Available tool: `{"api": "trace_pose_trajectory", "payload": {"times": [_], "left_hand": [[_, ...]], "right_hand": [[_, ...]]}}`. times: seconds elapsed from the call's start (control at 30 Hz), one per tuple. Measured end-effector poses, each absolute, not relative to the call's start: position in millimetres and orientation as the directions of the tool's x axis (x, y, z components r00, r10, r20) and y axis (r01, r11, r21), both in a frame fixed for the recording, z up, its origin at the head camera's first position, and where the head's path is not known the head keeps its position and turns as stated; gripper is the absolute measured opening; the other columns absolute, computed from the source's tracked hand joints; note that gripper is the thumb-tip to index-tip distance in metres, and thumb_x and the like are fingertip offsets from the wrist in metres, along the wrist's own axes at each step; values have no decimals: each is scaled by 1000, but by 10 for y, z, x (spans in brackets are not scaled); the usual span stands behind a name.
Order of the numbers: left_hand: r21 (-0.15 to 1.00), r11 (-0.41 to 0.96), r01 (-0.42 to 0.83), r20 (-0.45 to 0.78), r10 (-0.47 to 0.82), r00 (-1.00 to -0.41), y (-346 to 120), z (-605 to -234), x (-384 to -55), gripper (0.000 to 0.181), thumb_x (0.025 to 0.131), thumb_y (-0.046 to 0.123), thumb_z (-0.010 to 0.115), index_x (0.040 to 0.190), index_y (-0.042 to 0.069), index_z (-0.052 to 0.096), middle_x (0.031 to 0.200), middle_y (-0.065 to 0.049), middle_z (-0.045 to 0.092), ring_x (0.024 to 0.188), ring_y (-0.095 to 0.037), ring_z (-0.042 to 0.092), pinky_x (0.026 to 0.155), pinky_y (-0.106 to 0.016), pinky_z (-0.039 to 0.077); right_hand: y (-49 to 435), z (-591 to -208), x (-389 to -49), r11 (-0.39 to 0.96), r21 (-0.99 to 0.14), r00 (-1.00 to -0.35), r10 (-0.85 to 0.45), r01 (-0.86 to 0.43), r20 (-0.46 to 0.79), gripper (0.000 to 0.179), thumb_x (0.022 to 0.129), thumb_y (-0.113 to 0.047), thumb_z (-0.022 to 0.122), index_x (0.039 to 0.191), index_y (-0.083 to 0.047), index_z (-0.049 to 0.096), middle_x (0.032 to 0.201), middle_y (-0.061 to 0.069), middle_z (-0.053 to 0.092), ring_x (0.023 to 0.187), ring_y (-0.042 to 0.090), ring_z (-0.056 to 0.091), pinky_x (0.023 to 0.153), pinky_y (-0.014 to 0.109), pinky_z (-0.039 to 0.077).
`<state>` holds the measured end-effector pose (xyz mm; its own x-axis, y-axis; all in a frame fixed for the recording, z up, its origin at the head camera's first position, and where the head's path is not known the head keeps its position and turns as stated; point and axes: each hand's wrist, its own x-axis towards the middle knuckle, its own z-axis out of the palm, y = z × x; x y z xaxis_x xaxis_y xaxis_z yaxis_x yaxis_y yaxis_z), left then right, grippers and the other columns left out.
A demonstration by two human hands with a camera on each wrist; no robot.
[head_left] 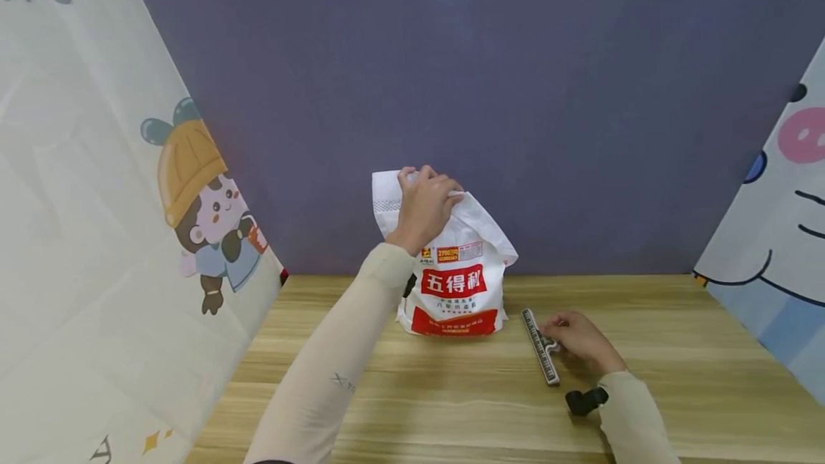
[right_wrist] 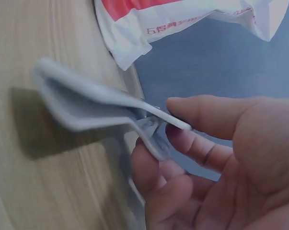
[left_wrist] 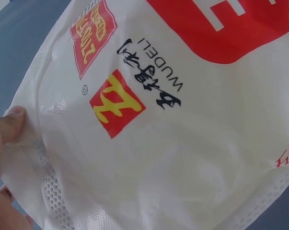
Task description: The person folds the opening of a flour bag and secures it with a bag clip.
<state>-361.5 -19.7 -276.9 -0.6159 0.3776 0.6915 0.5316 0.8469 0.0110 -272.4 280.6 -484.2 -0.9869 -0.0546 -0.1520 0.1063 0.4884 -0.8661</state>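
Observation:
A white flour bag (head_left: 454, 306) with red labels stands upright on the wooden table, close to the dark wall. My left hand (head_left: 425, 206) grips its upper edge from above, and the bag's top folds down to the right. Close up in the left wrist view, the thumb presses against the white bag (left_wrist: 182, 158). To the right of the bag, my right hand (head_left: 583, 342) pinches the handle of a long sealing clip (head_left: 536, 342). The right wrist view shows the grey clip (right_wrist: 91, 98) side-on, its handle ends between thumb and fingers.
The wooden table (head_left: 451, 407) runs back to a dark blue-grey wall (head_left: 483, 92). Printed white sheets with cartoon figures hang on the left (head_left: 77, 235) and on the right (head_left: 793, 249).

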Motion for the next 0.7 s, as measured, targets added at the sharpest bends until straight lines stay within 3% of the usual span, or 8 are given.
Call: {"api": "trace_pose_trajectory", "payload": {"times": [0.27, 0.53, 0.7], "left_hand": [[14, 845, 534, 690, 379, -617, -193, -2766, -3620, 19, 100, 33, 65, 111, 23, 78, 110, 8, 78, 105, -16, 58, 116, -53, 25], [17, 851, 524, 691, 369, -621, -192, -2776, -3623, 18, 100, 32, 65, 110, 24, 78, 110, 9, 78, 105, -15, 58, 116, -52, 24], [19, 854, 520, 686, 367, -628, -197, -2788, -3617, 19, 101, 33, 65, 111, 24, 78, 111, 9, 77, 106, -15, 58, 116, -52, 24]], "right_hand": [[2815, -4744, -2742, 400, -910, -985, -85, 106, -152, 27, 103, -18, 58, 116, 6, 58, 78, 2, 61, 60, 11, 59, 49, 22, 43], [2816, -4660, -2751, 352, -932, -993, -53, 84, -110, 32, 106, -23, 56, 124, 3, 53, 95, 3, 64, 71, 14, 65, 56, 28, 52], [2810, -4647, -2793, 302, -953, -999, -25, 37, -47, 32, 104, -18, 59, 124, 5, 48, 92, -1, 62, 74, 17, 69, 60, 29, 55]]}}
